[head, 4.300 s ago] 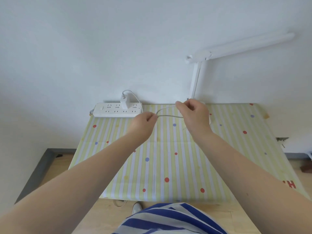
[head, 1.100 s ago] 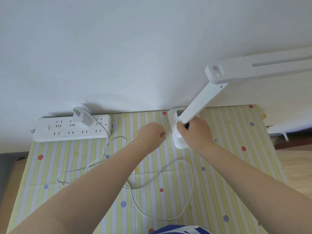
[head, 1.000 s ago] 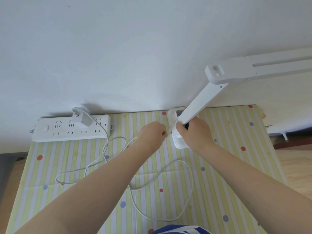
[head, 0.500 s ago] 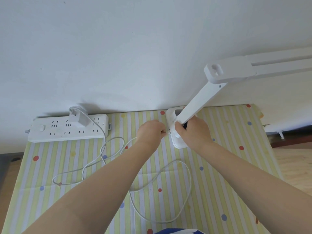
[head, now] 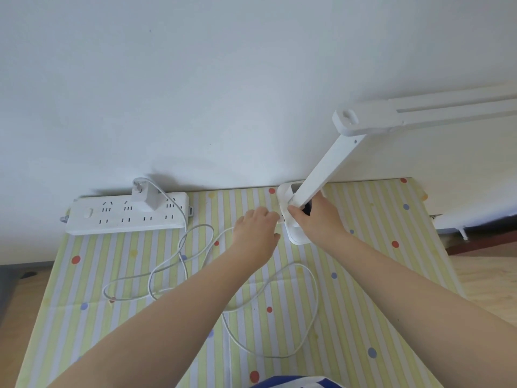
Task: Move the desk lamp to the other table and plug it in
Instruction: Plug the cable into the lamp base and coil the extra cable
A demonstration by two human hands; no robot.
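Observation:
The white desk lamp (head: 327, 172) stands at the back of the striped, dotted table (head: 363, 317), its stem leaning right and its long head (head: 419, 113) reaching out of view. My right hand (head: 319, 219) grips the foot of the stem over the lamp base (head: 296, 236). My left hand (head: 256, 233) pinches the end of the white cable (head: 313, 289) right against the left side of the base; the connector itself is hidden by my fingers. The cable lies in loose loops across the table and runs to a white adapter (head: 148, 197) plugged into the power strip (head: 112, 217).
The power strip lies along the wall at the back left of the table. A white wall rises directly behind the table. Wooden floor (head: 489, 273) shows to the right, and a dark floor edge to the left.
My left hand has slid right with the cable end until it touches the lamp base. My right hand has stayed on the foot of the stem. The cable loops have shifted slightly.

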